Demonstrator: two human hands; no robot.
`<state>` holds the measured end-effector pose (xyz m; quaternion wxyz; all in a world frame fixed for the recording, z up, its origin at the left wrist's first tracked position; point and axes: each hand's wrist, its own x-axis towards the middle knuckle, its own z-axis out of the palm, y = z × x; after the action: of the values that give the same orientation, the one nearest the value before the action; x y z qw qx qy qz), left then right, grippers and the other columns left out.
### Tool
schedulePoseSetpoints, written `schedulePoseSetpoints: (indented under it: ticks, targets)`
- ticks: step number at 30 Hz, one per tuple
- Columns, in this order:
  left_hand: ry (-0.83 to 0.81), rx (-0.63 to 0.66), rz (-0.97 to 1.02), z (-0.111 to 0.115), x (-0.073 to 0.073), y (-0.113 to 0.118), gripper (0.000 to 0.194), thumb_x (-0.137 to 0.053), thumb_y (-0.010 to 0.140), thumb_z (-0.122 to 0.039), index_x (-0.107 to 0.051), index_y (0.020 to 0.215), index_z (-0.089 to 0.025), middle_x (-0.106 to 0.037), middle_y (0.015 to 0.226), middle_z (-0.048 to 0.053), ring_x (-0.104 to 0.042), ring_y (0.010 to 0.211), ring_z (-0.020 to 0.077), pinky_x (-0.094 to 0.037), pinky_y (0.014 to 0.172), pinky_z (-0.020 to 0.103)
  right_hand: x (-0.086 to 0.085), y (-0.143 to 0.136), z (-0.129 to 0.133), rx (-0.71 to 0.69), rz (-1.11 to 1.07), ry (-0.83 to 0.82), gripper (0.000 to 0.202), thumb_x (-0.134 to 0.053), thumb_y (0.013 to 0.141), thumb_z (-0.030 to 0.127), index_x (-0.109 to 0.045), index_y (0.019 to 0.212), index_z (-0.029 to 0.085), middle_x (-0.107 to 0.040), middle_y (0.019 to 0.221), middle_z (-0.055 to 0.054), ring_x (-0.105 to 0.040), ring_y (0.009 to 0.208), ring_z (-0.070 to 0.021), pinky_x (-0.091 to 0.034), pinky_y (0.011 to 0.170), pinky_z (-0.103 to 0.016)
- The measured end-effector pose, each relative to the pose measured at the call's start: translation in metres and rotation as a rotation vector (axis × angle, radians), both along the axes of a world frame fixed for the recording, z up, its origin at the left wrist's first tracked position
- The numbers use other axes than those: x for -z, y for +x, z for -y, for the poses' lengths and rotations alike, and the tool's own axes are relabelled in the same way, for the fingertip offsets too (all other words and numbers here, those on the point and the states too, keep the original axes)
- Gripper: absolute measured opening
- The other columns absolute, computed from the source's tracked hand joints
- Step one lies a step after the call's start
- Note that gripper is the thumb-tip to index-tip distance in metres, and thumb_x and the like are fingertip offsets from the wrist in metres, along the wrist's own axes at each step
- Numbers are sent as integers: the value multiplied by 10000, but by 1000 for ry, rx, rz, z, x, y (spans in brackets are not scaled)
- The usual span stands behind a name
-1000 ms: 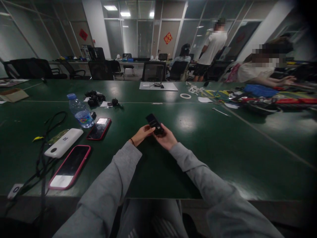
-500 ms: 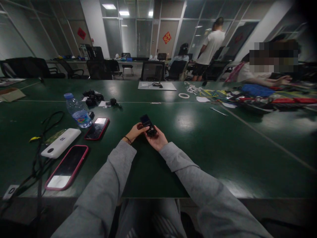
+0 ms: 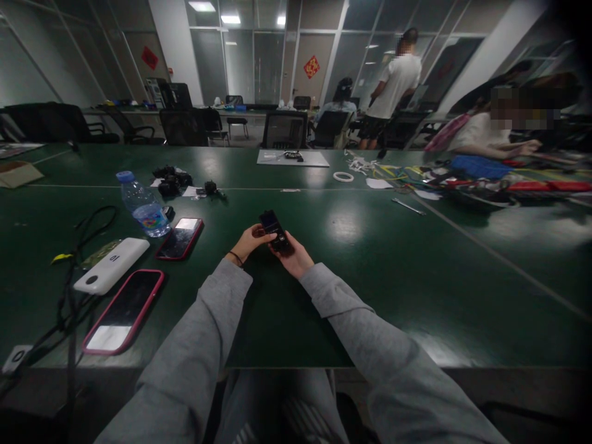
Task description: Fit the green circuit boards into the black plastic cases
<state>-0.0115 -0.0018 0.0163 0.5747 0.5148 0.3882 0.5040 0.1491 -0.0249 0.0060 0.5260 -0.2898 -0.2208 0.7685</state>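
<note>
Between my two hands, a small black handheld device (image 3: 270,222) with a dark screen and a lower part like a keypad is tilted up above the green table (image 3: 398,277). My left hand (image 3: 248,242) is closed at its left edge, the thumb lying across its front. From below and the right, my right hand (image 3: 296,256) wraps its lower end; some of those fingers are hidden behind it. What the screen shows is too small to read.
To the left lie two red-cased phones (image 3: 124,313), a white power bank (image 3: 111,266), black cords (image 3: 69,302) and a water bottle (image 3: 147,209). Farther off are a white board (image 3: 319,159), a tape roll (image 3: 343,177), a wrench (image 3: 407,206) and cables (image 3: 398,176). A person (image 3: 481,139) sits at right.
The device has shifted very slightly up and left, still in both hands. The seated person at the right has moved a little; the view has tilted slightly.
</note>
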Motion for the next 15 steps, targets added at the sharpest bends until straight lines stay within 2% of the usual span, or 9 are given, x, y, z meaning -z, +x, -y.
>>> schedulePoseSetpoints:
  ticks: [4,9,15]
  targets:
    - [-14,-15,-14,-1,-2,-2,601,-872,598,-336,-635,1101,-107,-671,1142,128,-620,1049,200,-414,1031,402,2,0,-1,80,132,81,213,-729,817,392,-651,904,214,-678,882,11,-623,812,-130,-522,695,-251]
    - [-11,-20,-60,-1,-3,-5,635,-875,595,-341,-640,1132,-98,-670,1160,139,-624,1048,207,-419,1024,398,2,4,-1,145,313,234,366,-795,707,457,-666,942,207,-678,950,17,-611,884,-114,-473,763,-220]
    - [-13,31,-70,-2,3,-7,674,-884,580,-321,-636,1172,-117,-693,1121,125,-643,1021,215,-444,992,403,8,6,-5,163,358,251,408,-830,669,409,-681,984,198,-681,993,-10,-618,926,-123,-472,839,-240]
